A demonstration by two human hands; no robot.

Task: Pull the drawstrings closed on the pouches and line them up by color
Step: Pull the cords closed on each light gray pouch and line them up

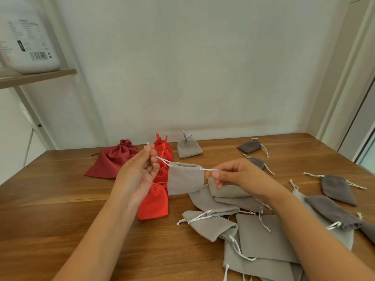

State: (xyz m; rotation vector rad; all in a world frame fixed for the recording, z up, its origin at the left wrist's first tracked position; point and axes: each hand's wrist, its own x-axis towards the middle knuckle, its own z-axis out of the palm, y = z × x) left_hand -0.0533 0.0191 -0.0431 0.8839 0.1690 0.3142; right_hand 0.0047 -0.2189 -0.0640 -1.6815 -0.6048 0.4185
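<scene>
A light grey pouch [185, 180] is held in the air between the two hands. It hangs above the counter [60, 199], just in front of the row of red pouches [154, 205]. The left cord [162, 159] is pinched between the thumb and curled fingertips of the left hand [140, 173], and its knotted end shows above the thumb. The loop of the right cord [209, 169] is pinched between thumb and forefinger of the right hand [241, 179]. Whether the lower fingers of that hand also touch the pouch lying beneath cannot be told.

Both cords are drawn fairly taut, yet the mouth is barely gathered, so the closing pull is judged to be only begun. The step is best done if the cords are drawn straight apart, level with the hem and with equal force. That way the fabric bunches evenly and the pouch is not swung towards either side. The pouch should be kept lifted clear of the red row, so that nothing already placed is disturbed.

Once cinched, it is probably best set beside the closed light grey pouch [189, 149] at the back of the counter, which is judged to be the start of the grey line. The red pouches and a dark red satin pouch [110, 161] appear already drawn shut. A pile of light grey pouches [259, 238] lies open near the right forearm. Dark grey pouches [337, 189] are scattered to the right with their cords loose.
</scene>
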